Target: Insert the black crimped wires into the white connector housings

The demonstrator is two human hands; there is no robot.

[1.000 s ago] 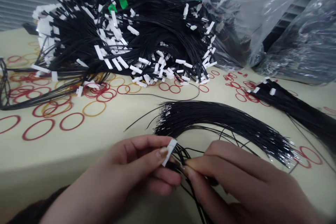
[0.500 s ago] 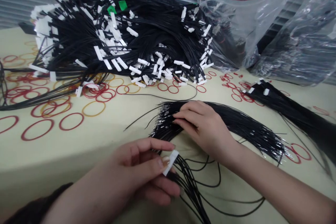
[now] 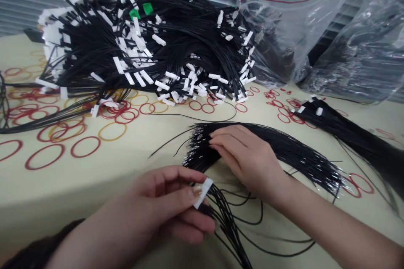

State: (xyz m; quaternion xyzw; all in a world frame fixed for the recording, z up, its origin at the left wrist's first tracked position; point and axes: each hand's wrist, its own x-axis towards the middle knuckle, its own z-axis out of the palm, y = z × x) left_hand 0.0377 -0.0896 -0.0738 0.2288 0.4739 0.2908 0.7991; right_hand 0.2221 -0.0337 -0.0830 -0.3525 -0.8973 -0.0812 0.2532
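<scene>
the left hand [image 3: 164, 206] pinches a white connector [image 3: 203, 193] between thumb and forefinger, its black wires [image 3: 229, 222] trailing toward the person. apart from it, ahead and to its right, the right hand [image 3: 252, 159] has its fingertips at the near-left end of a loose wire bundle [image 3: 299, 153]; whether they grip a strand, i cannot tell. the step looks like picking out a wire; that calls for a fine pinch on one tip. beyond both hands, a connector-tipped cable pile [image 3: 189, 29] sits on the table [image 3: 135, 147].
</scene>
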